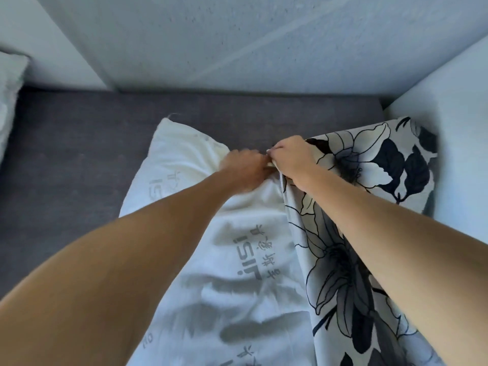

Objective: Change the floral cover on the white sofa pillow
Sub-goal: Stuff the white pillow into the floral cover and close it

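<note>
A white pillow with grey printed lettering lies on the dark grey sofa seat, its left part bare. The floral cover, white with dark blue and grey flowers, wraps the pillow's right part, its open edge running down the middle. My left hand grips the white pillow fabric at the far edge, slightly blurred. My right hand pinches the cover's edge right beside it. The two hands touch.
A pale textured wall rises behind the seat. A white cushion or armrest stands at the right, against the floral cover. Another pale cushion shows at the far left edge.
</note>
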